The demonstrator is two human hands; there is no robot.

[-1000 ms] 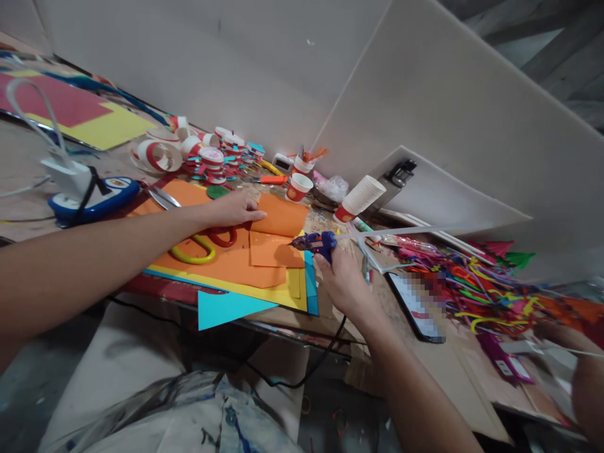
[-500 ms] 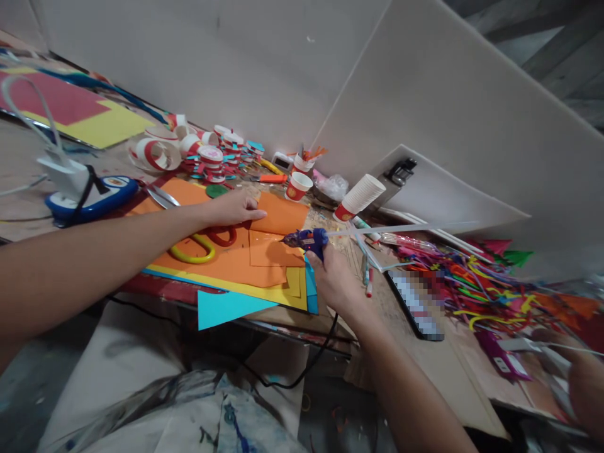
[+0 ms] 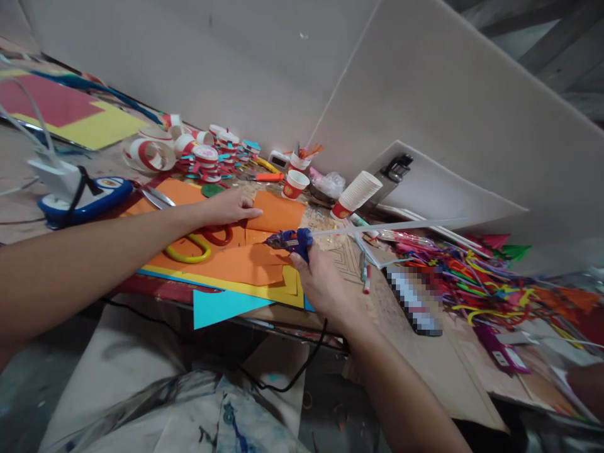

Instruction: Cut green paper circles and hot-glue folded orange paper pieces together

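Observation:
My right hand (image 3: 323, 283) is wrapped round a blue hot glue gun (image 3: 295, 242). A long clear glue stick juts from the gun's rear to the right, and its nozzle points left, close over the orange paper. My left hand (image 3: 229, 207), fingers curled and thumb stretched out, holds the left edge of a folded-back orange paper (image 3: 278, 212). Beneath lie larger orange paper (image 3: 236, 267), yellow paper (image 3: 293, 294) and a blue paper triangle (image 3: 221, 308) overhanging the table edge. Scissors with yellow and red handles (image 3: 191, 251) rest beside my left forearm, which partly covers them.
Stacked paper cups (image 3: 356, 195) and a single cup (image 3: 296, 184) stand behind. Cut cup pieces (image 3: 153, 154) and a blue power strip (image 3: 89, 195) lie left. A phone (image 3: 415, 302) and colourful pipe cleaners (image 3: 486, 277) lie right. Another person's hand (image 3: 587, 384) shows at far right.
My right hand and the glue gun have shifted left over the orange paper. The left hand keeps its place on the folded paper. The other person's hand has moved down and right.

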